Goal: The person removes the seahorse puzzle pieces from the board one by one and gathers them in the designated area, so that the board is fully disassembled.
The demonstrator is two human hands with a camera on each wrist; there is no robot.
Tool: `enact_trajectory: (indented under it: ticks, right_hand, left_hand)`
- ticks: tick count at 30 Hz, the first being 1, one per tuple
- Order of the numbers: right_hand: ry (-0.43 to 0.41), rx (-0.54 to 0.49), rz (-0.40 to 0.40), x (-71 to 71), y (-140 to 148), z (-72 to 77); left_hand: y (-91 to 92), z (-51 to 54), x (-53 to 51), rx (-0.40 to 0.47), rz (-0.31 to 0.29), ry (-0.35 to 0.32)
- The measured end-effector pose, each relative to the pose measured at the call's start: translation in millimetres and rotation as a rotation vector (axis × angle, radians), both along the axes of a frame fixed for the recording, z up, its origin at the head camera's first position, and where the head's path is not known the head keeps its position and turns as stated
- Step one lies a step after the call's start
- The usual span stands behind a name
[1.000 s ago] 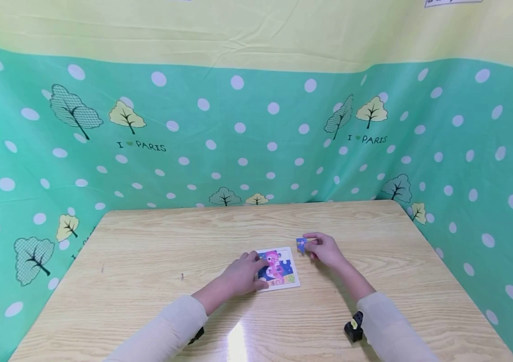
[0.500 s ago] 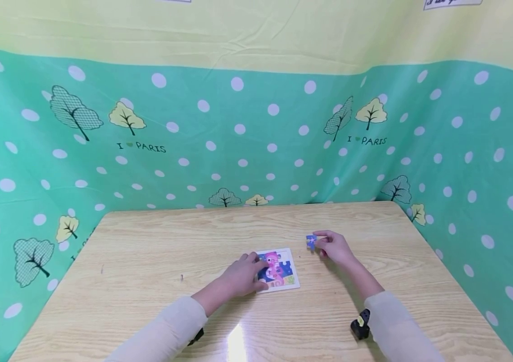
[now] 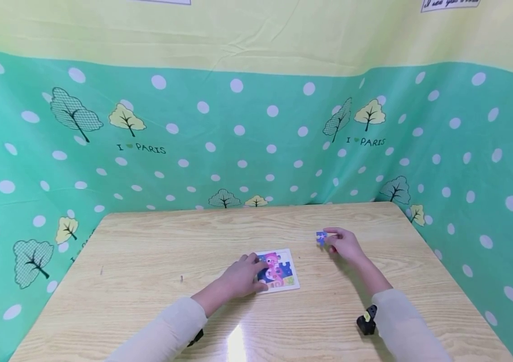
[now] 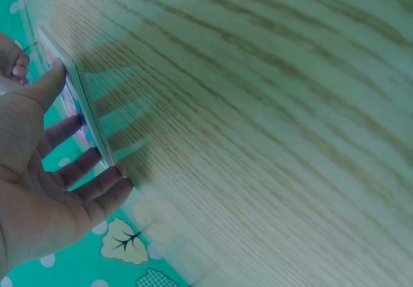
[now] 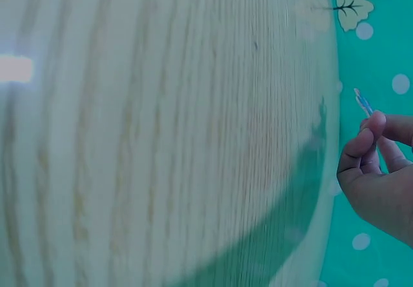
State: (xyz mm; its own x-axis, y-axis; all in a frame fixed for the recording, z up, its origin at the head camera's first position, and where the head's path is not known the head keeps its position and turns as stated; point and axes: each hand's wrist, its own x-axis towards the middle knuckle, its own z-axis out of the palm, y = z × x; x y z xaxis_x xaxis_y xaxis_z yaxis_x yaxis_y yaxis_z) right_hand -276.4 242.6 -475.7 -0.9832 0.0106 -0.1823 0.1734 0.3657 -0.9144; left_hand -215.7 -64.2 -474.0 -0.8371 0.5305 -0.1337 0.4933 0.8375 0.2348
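Observation:
A white-framed puzzle board (image 3: 296,281) with a pink figure on dark blue lies on the table; a light recess shows at its upper right. The left hand (image 3: 240,276) rests spread over the board's left edge, and in the left wrist view that hand (image 4: 55,164) touches the board's side (image 4: 89,109) with thumb and fingertips. Beyond the board's upper right, the right hand (image 3: 346,246) pinches a small blue puzzle piece (image 3: 320,238) with a star on it. The right wrist view shows the piece (image 5: 363,102) edge-on between thumb and finger of the right hand (image 5: 381,171), above the table.
The wooden table (image 3: 148,281) runs back to a green dotted cloth (image 3: 238,166) that also hangs at both sides. Small dark marks (image 3: 181,278) dot the tabletop. A black wrist device (image 3: 367,322) sits by the right sleeve.
The right hand has moved to the right and slightly away from the body with the puzzle piece, farther from the board. The left hand and the board have stayed in place.

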Motion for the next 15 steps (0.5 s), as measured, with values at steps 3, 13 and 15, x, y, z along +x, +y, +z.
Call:
enact_trajectory:
  ticks: [3,13,15]
  right_hand:
    - [-0.001,0.005,-0.007,-0.3,4.0,0.6]
    - [-0.006,0.010,-0.021,-0.4,16.8,2.9]
    - [-0.009,0.018,-0.025,-0.2,18.9,3.2]
  left_hand:
    - [-0.1,-0.2,0.2,0.001,0.001,-0.001]
    - [-0.2,1.3,1.2,-0.002,-0.001,0.004]
    - [-0.4,1.4,1.3,-0.002,-0.001,0.004]
